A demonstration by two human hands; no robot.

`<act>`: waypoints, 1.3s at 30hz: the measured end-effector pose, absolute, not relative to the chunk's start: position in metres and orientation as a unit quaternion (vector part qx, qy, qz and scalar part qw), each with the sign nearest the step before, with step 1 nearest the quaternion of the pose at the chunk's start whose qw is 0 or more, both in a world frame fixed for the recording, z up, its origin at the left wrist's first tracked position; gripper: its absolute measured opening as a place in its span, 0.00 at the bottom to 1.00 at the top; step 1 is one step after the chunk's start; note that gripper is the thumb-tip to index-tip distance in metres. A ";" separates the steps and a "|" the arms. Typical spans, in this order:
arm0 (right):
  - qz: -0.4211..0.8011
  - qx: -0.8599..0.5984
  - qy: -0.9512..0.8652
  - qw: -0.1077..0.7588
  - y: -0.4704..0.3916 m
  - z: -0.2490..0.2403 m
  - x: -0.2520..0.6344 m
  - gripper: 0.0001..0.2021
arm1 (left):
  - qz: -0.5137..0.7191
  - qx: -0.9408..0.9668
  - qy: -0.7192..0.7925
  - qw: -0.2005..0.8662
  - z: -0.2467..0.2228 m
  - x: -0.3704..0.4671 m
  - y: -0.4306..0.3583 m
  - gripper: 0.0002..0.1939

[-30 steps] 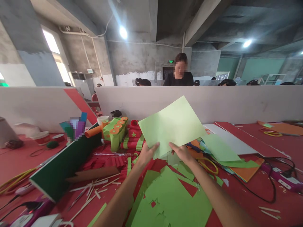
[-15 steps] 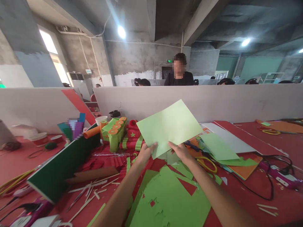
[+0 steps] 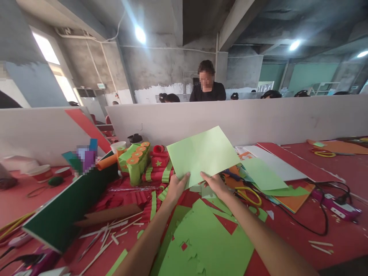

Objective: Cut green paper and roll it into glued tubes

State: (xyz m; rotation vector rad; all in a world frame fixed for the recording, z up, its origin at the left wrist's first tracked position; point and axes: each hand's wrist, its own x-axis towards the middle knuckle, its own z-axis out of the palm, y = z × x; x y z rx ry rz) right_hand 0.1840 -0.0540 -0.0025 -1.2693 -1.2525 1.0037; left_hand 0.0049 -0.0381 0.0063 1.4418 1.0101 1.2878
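Observation:
A light green paper sheet (image 3: 202, 153) is held up at a tilt above the worktable. My left hand (image 3: 177, 186) grips its lower left edge, thumb on the front face. My right hand (image 3: 214, 183) pinches the lower edge further right, its other fingers behind the sheet. Beneath the hands lies a larger green sheet (image 3: 209, 237) with star-shaped cut-outs, and red shows through some of them. Yellow-handled scissors (image 3: 249, 196) rest to the right of my right hand. Another pale green sheet (image 3: 266, 174) lies further right.
At left stand a dark green board (image 3: 69, 203), red and green paper rolls (image 3: 157, 163) and paper cups (image 3: 40, 172). Thin sticks (image 3: 105, 239) lie scattered. A purple power strip (image 3: 339, 207) with a black cable sits right. Behind the white partition (image 3: 244, 120) is a person (image 3: 208, 90).
The whole view has shifted slightly, so most things appear further left. Both hands still hold the sheet, which is a little lower against the partition. The person behind has their head bowed more.

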 end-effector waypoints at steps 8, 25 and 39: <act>0.442 -0.506 -0.538 0.508 -0.053 0.001 0.186 0.15 | 0.534 0.593 0.393 0.458 0.006 0.003 -0.037 0.21; 0.509 -0.454 -0.625 0.380 -0.059 0.010 0.201 0.19 | 0.545 0.576 0.399 0.460 0.003 -0.002 -0.029 0.18; 0.275 -0.638 -0.698 0.175 -0.077 0.042 0.269 0.09 | 0.531 0.571 0.422 0.463 0.008 -0.006 -0.031 0.19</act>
